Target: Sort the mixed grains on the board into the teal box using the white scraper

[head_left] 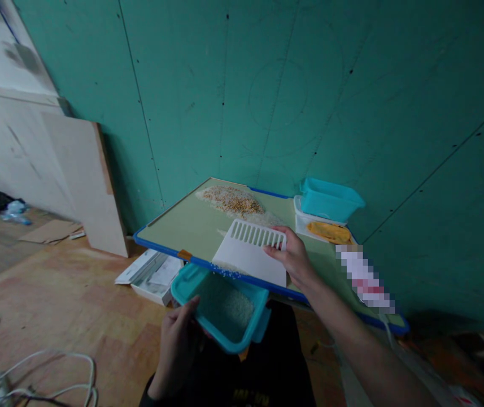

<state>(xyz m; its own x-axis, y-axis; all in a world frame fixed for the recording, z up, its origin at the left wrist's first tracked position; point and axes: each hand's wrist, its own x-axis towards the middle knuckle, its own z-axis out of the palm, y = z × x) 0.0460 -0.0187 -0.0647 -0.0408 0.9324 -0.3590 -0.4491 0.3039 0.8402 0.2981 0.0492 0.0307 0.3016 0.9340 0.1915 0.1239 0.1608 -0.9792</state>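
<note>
My right hand (290, 257) is closed on the slotted end of a flat white plastic scraper (248, 257), which lies against the board (174, 226) with its wide edge toward the blue rim. White grains like rice (227, 269) sit along that edge, and some drop over the rim. Below it, my left hand (180, 328) grips the near left wall of a turquoise plastic box (220, 337). Inside the box lies a heap of white grains (237, 305). Farther back on the board spreads a pile of yellow kernels (235, 202) mixed with white grains.
At the board's right stand another turquoise box (330, 199), a white lid or tray (303, 220), and a yellow item (330, 232). A green wall (245, 102) rises behind. An opened white carton (155, 277) and cables (61, 355) are on the floor at left.
</note>
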